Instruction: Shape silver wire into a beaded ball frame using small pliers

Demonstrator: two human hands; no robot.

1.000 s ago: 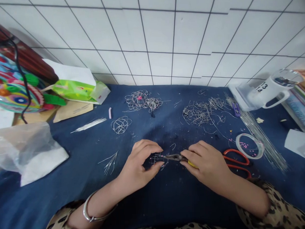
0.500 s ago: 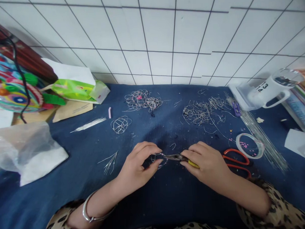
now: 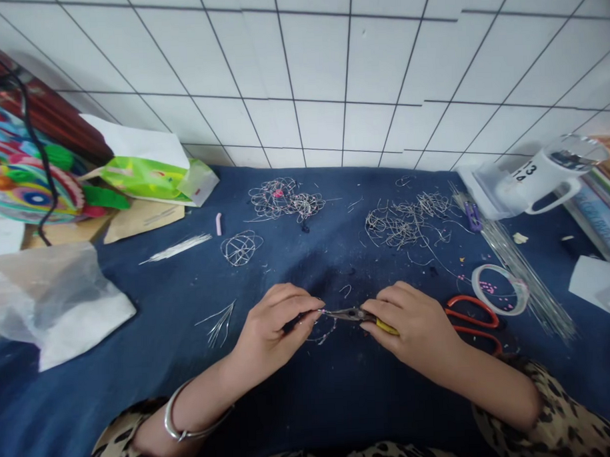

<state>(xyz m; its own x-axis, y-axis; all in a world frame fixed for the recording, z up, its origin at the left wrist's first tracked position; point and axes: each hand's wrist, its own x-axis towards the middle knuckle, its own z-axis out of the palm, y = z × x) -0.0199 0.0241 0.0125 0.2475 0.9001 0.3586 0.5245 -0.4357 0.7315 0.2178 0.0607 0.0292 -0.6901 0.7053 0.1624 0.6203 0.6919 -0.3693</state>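
Note:
In the middle of the blue cloth, my left hand [image 3: 275, 323] pinches a thin beaded wire [image 3: 325, 334] between thumb and forefinger. Part of this wire hangs in a small curve below my fingertips, with pinkish beads on it. My right hand [image 3: 411, 318] is closed round yellow-handled needle-nose pliers [image 3: 351, 314]. Their dark jaws point left and meet the wire right beside my left fingertips. Whether the jaw tips grip the wire is too small to tell. A short bent wire piece [image 3: 346, 292] lies just beyond the pliers.
Tangled wire heaps [image 3: 405, 222] and a round wire frame [image 3: 241, 248] lie further back. Red-handled scissors [image 3: 472, 314], a clear ring-shaped dish [image 3: 500, 290] with pink beads and long straight wires [image 3: 531, 280] are at right. A white mug [image 3: 546, 177] stands behind them. Plastic bag [image 3: 52, 297] at left.
My left thumb and forefinger have closed together on the wire, and the loop seen between them is now hidden. The pliers and my right hand have hardly moved.

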